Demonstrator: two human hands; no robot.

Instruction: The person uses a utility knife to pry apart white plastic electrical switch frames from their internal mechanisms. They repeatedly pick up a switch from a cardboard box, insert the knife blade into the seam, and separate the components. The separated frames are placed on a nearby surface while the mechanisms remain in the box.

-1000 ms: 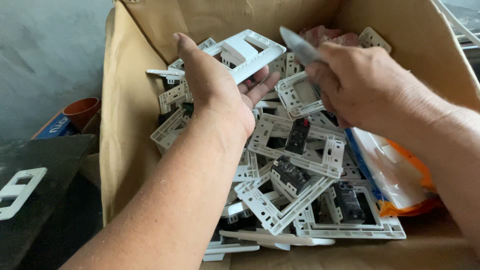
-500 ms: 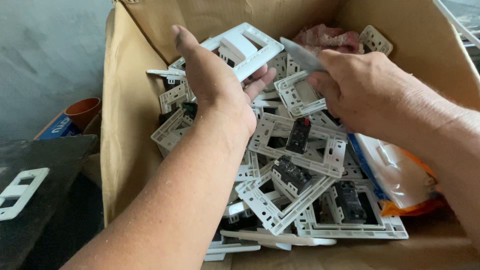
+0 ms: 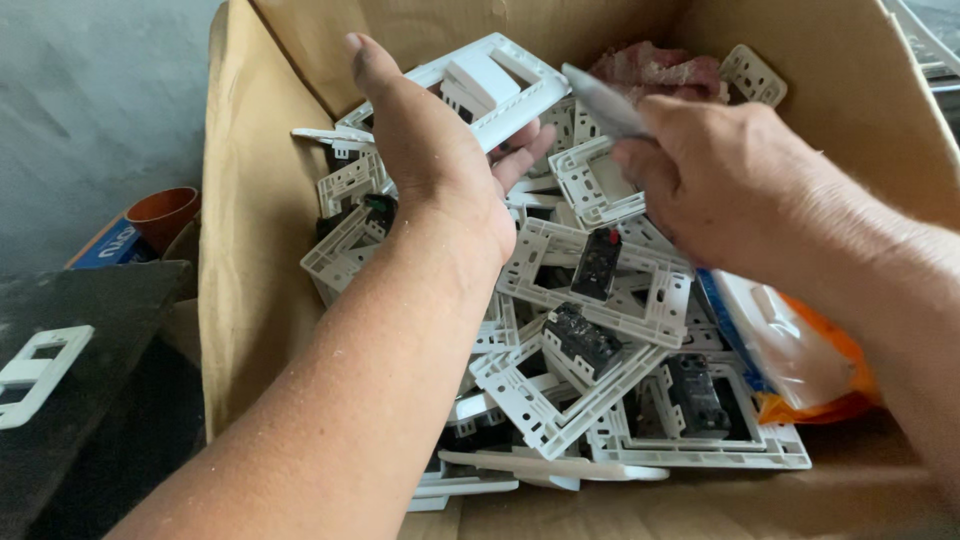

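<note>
prying at a switch plate over the box
left hand [image 3: 440, 170] clamped on white switch plate [image 3: 490, 85]; right hand [image 3: 730, 180] pinching grey blade [image 3: 605, 100], tip near plate; next, probably careful levering.

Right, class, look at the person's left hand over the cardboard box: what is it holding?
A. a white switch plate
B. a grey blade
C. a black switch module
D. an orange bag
A: the left hand grips a white switch plate lifted above the pile in the box, while the grey blade is in the right hand.
</note>
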